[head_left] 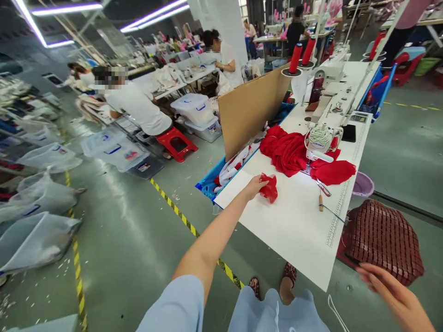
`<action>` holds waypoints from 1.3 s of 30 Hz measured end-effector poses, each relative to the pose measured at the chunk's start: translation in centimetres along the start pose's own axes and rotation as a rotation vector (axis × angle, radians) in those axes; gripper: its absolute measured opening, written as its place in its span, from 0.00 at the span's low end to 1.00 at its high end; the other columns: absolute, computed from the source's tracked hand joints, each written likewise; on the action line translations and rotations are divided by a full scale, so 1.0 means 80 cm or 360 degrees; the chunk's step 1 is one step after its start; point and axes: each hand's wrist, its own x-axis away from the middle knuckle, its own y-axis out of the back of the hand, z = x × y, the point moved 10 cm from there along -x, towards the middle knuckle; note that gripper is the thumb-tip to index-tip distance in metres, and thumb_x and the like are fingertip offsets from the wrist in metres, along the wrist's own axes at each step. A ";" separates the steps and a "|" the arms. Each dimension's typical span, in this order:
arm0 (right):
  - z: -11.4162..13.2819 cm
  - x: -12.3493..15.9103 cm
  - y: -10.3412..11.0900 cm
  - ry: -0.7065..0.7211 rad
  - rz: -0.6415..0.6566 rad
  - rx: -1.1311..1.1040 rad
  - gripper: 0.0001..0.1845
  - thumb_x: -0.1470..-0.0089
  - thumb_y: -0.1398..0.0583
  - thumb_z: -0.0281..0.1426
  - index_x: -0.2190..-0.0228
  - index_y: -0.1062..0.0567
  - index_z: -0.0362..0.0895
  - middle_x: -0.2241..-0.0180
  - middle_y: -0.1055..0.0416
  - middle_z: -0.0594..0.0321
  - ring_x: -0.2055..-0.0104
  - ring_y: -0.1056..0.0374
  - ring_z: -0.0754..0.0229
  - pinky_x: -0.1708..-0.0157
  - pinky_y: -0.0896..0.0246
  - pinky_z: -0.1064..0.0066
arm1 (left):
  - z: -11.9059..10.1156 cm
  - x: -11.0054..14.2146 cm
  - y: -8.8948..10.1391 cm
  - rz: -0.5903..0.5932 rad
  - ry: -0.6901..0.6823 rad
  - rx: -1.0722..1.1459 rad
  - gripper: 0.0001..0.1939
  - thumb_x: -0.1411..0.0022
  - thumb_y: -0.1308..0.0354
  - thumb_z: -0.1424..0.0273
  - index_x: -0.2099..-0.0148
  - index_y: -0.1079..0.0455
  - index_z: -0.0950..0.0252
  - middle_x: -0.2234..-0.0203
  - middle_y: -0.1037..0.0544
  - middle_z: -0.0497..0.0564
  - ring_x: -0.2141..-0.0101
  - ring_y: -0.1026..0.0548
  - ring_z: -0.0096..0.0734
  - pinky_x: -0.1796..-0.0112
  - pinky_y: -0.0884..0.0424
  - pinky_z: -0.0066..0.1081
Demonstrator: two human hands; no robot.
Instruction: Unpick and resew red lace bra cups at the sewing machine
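Note:
My left hand [256, 185] reaches over the near left part of the white sewing table [287, 230], closed on a small piece of red fabric [270, 189]. A gathered heap of red fabric [289, 150] lies beyond it, running up to the sewing machine [320, 143]. Low at the right, my right hand [391, 288] is beside a stool with a brown woven seat cover [384, 240]. Its fingers are drawn together at a thin dark thing by the cover's edge, which I cannot identify.
A wooden-handled tool [320, 203] and red-handled snips [323, 188] lie near the needle. A phone [349, 133] rests by the machine. Behind the table's left edge stand a cardboard sheet [254, 110] and a blue cloth bin [211, 177]. Co-workers sit farther left.

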 end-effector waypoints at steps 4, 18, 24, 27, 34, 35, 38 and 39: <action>0.101 -0.026 -0.148 -0.0365 0.0331 -0.0951 0.26 0.63 0.27 0.50 0.64 0.18 0.47 0.57 0.20 0.52 0.54 0.25 0.48 0.53 0.28 0.61 | -0.045 0.053 -0.029 0.0632 -0.0089 0.0457 0.24 0.43 0.31 0.66 0.46 0.30 0.63 0.55 0.19 0.56 0.61 0.21 0.33 0.57 0.25 0.33; 0.270 -0.038 -0.262 -0.0153 0.0774 -0.1571 0.28 0.62 0.26 0.49 0.61 0.19 0.49 0.59 0.20 0.58 0.60 0.25 0.56 0.59 0.28 0.66 | -0.091 0.148 -0.020 0.1125 -0.0183 0.0383 0.27 0.44 0.31 0.60 0.44 0.27 0.62 0.56 0.20 0.55 0.58 0.23 0.31 0.57 0.28 0.28; 0.286 -0.048 -0.239 0.0017 0.0515 -0.1421 0.21 0.64 0.25 0.46 0.71 0.20 0.47 0.71 0.23 0.65 0.71 0.32 0.63 0.71 0.36 0.73 | -0.109 0.138 -0.012 0.0675 -0.0326 0.0047 0.13 0.39 0.39 0.62 0.60 0.27 0.68 0.77 0.26 0.46 0.78 0.31 0.22 0.73 0.34 0.24; 0.294 -0.051 -0.226 0.0126 0.0408 -0.1389 0.22 0.64 0.25 0.48 0.71 0.21 0.47 0.70 0.24 0.65 0.67 0.32 0.61 0.65 0.36 0.70 | -0.130 0.141 -0.001 0.0412 -0.0593 -0.0086 0.06 0.39 0.41 0.68 0.65 0.29 0.67 0.74 0.25 0.47 0.72 0.29 0.25 0.70 0.33 0.25; 0.343 -0.043 -0.240 0.0276 0.0544 -0.1357 0.25 0.57 0.31 0.51 0.61 0.22 0.49 0.64 0.24 0.62 0.64 0.33 0.58 0.63 0.37 0.66 | -0.165 0.202 0.036 0.0047 -0.0860 -0.0448 0.08 0.38 0.49 0.73 0.59 0.29 0.62 0.67 0.22 0.48 0.66 0.26 0.30 0.64 0.30 0.29; 0.353 -0.039 -0.250 0.0293 0.0607 -0.1311 0.26 0.58 0.30 0.51 0.61 0.22 0.48 0.65 0.25 0.62 0.65 0.33 0.57 0.63 0.37 0.65 | -0.170 0.214 0.044 0.0013 -0.0887 -0.0466 0.08 0.38 0.48 0.73 0.59 0.29 0.62 0.66 0.22 0.48 0.64 0.25 0.31 0.61 0.29 0.29; 0.375 -0.035 -0.282 0.0338 0.0719 -0.1114 0.23 0.62 0.28 0.49 0.69 0.21 0.45 0.72 0.28 0.63 0.70 0.37 0.59 0.68 0.41 0.66 | -0.181 0.248 0.081 -0.0174 -0.0976 -0.0443 0.10 0.37 0.48 0.73 0.57 0.27 0.62 0.60 0.20 0.50 0.58 0.23 0.33 0.54 0.30 0.31; 0.377 -0.037 -0.289 0.0347 0.0712 -0.1063 0.22 0.62 0.29 0.49 0.71 0.21 0.45 0.74 0.30 0.64 0.71 0.39 0.60 0.68 0.42 0.67 | -0.181 0.257 0.099 -0.0273 -0.0974 -0.0420 0.11 0.37 0.48 0.74 0.56 0.27 0.62 0.58 0.19 0.50 0.56 0.23 0.34 0.52 0.30 0.31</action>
